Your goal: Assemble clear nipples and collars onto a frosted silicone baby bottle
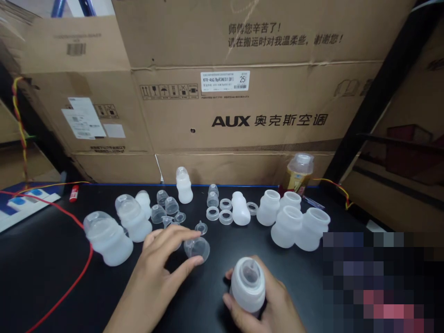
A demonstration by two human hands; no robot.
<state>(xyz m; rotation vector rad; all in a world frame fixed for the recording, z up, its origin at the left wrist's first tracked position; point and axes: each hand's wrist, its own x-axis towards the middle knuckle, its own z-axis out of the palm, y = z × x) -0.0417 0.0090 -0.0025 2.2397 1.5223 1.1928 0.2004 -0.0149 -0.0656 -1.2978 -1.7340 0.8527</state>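
Note:
My right hand [274, 307] grips a white translucent baby bottle [248, 283] with a teat fitted on top, held tilted toward me near the table's front. My left hand [163, 259] reaches over the black table [45, 259], its thumb and fingers touching a clear dome cap [197, 248] that lies on the surface. A small clear teat [200, 227] lies just behind the cap.
Capped bottles [108, 238] stand at the left, open bottle bodies [298, 224] at the right, with loose rings [222, 210] and clear caps [166, 206] in the middle. A red cable [78, 277] curves across the left. Cardboard boxes [243, 111] wall the back. A drink bottle [299, 173] stands behind.

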